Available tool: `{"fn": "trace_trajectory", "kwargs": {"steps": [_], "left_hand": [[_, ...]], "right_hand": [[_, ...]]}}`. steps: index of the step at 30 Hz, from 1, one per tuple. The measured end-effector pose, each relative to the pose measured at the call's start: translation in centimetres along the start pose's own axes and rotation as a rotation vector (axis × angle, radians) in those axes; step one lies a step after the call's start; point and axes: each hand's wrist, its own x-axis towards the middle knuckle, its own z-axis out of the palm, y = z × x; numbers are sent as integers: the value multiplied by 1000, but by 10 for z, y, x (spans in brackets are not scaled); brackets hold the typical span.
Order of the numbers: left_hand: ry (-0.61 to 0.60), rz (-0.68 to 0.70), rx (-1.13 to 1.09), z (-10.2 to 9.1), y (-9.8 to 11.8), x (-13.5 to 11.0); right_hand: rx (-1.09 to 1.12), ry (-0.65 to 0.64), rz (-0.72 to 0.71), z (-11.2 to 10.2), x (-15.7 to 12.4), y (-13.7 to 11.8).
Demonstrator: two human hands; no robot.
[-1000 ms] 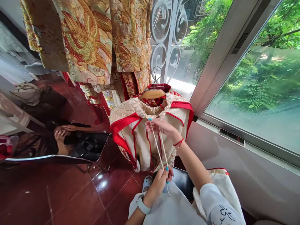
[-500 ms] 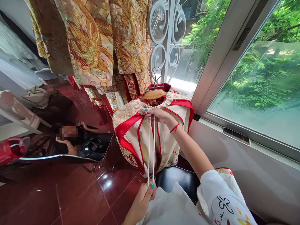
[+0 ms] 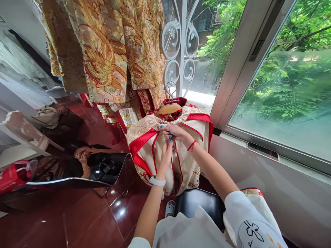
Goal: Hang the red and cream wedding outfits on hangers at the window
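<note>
A cream garment with red bands and gold embroidery [image 3: 144, 155] hangs in front of me on a wooden hanger [image 3: 169, 109]. Its top edge is gathered, with red fabric showing behind it. At the middle of that edge, my right hand [image 3: 175, 131] is closed in a pinch on the gathered top. My left hand [image 3: 166, 155], white band on its wrist, is raised just below, fingertips pinched together and almost touching the right. A thin pale drawstring [image 3: 171, 164] seems to hang by the left hand; fingers hide most of it.
Gold embroidered garments [image 3: 108, 65] hang behind, beside a white scrolled metal rack [image 3: 182, 51]. A black chair seat [image 3: 198, 203] is below. On the windowsill lies a phone [image 3: 263, 151]. Another person [image 3: 82, 158] is low at left, near a red bag [image 3: 15, 175].
My left hand has risen from low near my body, where it held two cords taut, up to my right hand. The right hand stays at the gathered edge. The view has shifted slightly.
</note>
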Motion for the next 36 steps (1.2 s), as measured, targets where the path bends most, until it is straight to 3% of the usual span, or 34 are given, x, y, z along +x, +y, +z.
{"fn": "trace_trajectory", "kwargs": {"steps": [3, 5, 7, 9, 13, 15, 20, 23, 25, 27, 30, 33, 36], "left_hand": [[-52, -231, -394, 11, 7, -6], [-90, -265, -497, 1, 11, -14], [-122, -270, -512, -14, 16, -17], [-146, -286, -508, -25, 19, -15], [-198, -318, -532, -26, 24, -12], [-227, -318, -540, -23, 29, -14], [-258, -248, -481, -28, 68, -6], [-280, -170, -429, -21, 100, 6], [-299, -140, -419, -2, 106, 12], [-309, -148, -413, 23, 93, 15], [-214, -229, -351, 46, 46, 11], [-132, -318, -304, 29, 6, 1], [-211, -331, -356, -4, 4, -15]], "right_hand": [[-8, 1, -34, -3, -3, 8], [-105, 30, -66, -13, -12, 13], [-264, 138, -141, -32, -27, 18], [-431, 390, -295, -59, -45, 20], [-856, 1061, -575, -121, -75, 23], [-1014, 1171, -576, -148, -80, 24], [-870, 922, -686, -187, -69, 15], [-725, 994, -741, -195, -60, 5], [-645, 1038, -752, -198, -58, 2], [-545, 987, -714, -201, -56, 2], [-417, 780, -590, -206, -51, 7], [-432, 685, -580, -207, -45, 14], [-551, 758, -650, -203, -42, 27]]}}
